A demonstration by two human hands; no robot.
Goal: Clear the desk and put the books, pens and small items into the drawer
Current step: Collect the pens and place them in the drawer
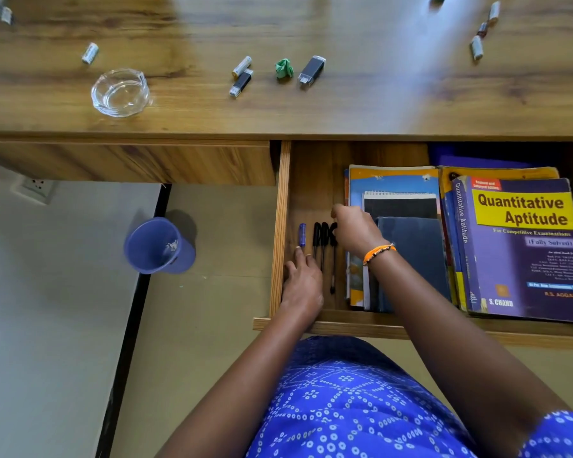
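The wooden drawer (280, 226) is pulled out below the desk edge. Two stacks of books lie in it: a dark notebook (414, 256) on top of one and the "Quantitative Aptitude" book (523, 246) on the other. Left of the books lie a blue pen (302, 233) and three black pens (323, 239) on the drawer floor. My left hand (302, 285) lies flat in the drawer with its fingertips on the lower part of the blue pen. My right hand (354, 229) is curled over the cap end of the rightmost black pen.
On the desk top (361, 107) lie a glass ashtray (120, 92), several batteries (90, 53), two USB sticks (311, 71), a crumpled green paper (284, 68) and more small items at the far right (477, 47). A blue bin (156, 246) stands on the floor at the left.
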